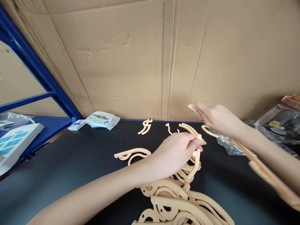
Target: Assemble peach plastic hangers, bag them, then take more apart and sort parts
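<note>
My left hand [174,151] is closed, thumb and finger pinching a curved beige hanger piece [196,165] just above a pile. Raised at the right, my right hand [214,117] is closed on another beige hanger piece [191,108], whose tip sticks out past the fingers. A long beige strip [269,175] runs blurred alongside the right forearm; whether it belongs to the held piece I cannot tell. Below the left wrist lies a heap of folded beige hangers [178,203], partly hidden by the forearm.
Loose hanger pieces [145,126] lie towards the back of the black tabletop [70,175], near a cardboard wall [122,62]. A tissue pack [102,120] lies back left. Clear plastic wrapping [231,143] sits at right. A blue metal frame [42,68] and a white-and-blue box [18,143] stand left.
</note>
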Action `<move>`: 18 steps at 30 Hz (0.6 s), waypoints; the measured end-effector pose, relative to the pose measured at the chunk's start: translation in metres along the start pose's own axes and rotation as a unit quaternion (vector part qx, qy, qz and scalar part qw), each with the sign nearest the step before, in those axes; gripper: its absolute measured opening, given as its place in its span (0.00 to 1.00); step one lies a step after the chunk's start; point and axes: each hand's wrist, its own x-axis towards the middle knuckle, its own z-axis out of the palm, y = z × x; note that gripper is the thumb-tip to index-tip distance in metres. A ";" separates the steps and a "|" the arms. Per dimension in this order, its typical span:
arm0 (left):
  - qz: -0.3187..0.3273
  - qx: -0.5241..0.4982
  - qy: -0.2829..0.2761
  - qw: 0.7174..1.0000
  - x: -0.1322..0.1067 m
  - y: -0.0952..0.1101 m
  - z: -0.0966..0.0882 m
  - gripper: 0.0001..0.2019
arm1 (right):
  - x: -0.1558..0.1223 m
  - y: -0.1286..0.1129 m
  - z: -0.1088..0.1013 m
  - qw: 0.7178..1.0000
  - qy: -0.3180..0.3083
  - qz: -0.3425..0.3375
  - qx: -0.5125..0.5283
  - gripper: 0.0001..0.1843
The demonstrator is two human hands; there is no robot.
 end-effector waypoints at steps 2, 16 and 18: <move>-0.008 0.056 -0.011 0.998 0.006 -0.004 -0.014 0.16 | 0.002 0.005 -0.009 0.997 -0.014 0.022 0.071 0.18; -0.244 0.195 0.212 0.926 0.031 -0.112 -0.107 0.11 | 0.002 0.004 -0.039 0.835 0.071 0.174 0.518 0.12; -0.229 0.174 0.232 0.929 0.032 -0.107 -0.103 0.12 | 0.002 0.001 -0.040 0.803 0.106 0.184 0.557 0.11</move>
